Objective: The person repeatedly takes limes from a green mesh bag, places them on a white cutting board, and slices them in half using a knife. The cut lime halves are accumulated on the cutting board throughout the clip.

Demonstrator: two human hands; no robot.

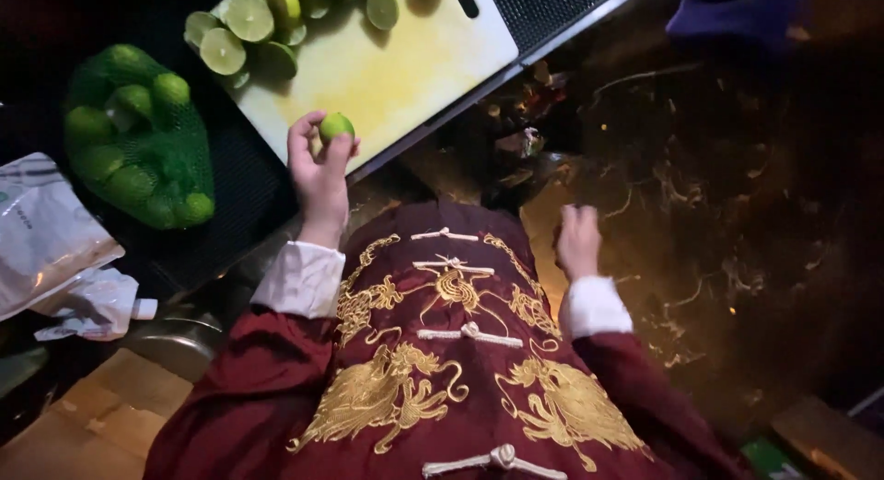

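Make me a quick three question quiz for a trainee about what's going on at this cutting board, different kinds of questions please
1. True or false: the left hand holds a whole lime over the edge of the cutting board.
2. Where do the cut lime halves lie? A) in the green net bag B) on the far left part of the board C) on the floor
3. Fill in: the right hand holds ____.

Key:
1. True.
2. B.
3. Nothing visible; it hangs loosely closed beside the embroidered red garment, away from the board.
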